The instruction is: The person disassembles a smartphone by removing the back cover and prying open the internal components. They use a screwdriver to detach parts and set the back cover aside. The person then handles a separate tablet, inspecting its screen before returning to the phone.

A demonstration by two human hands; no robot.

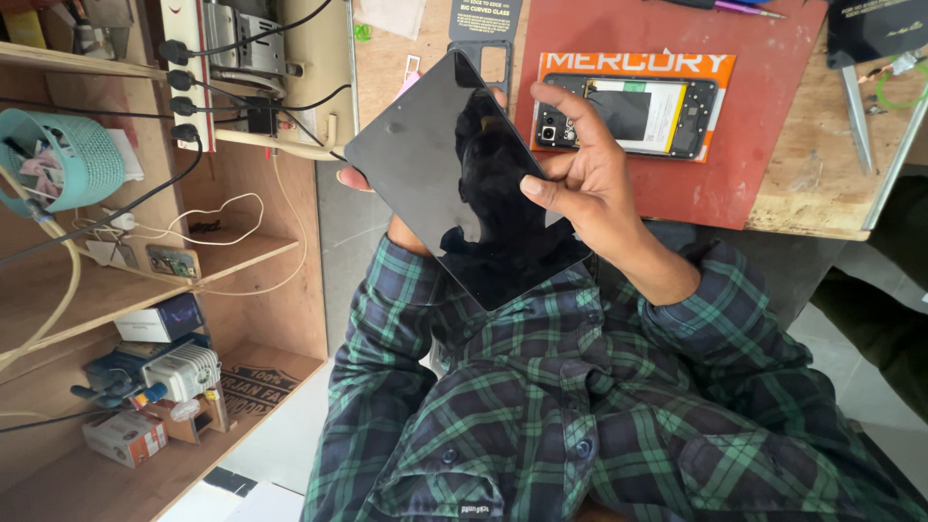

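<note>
Left hand point(362, 181) gripped the far edge of the black glass panel point(454, 174) — mostly hidden behind it. Panel held above the lap, long axis running upper-left to lower-right. Right hand point(580, 169) pinched its right edge — opened phone point(628, 116) lay beyond on the red mat point(754, 145).

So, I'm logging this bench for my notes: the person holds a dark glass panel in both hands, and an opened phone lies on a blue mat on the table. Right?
Not quite. The mat is red, not blue; the head view shows it. The rest stands: the dark glass panel is held in both hands, the right hand at its edge and the left hand mostly hidden behind it, and the opened phone lies on that mat on the table.
</note>
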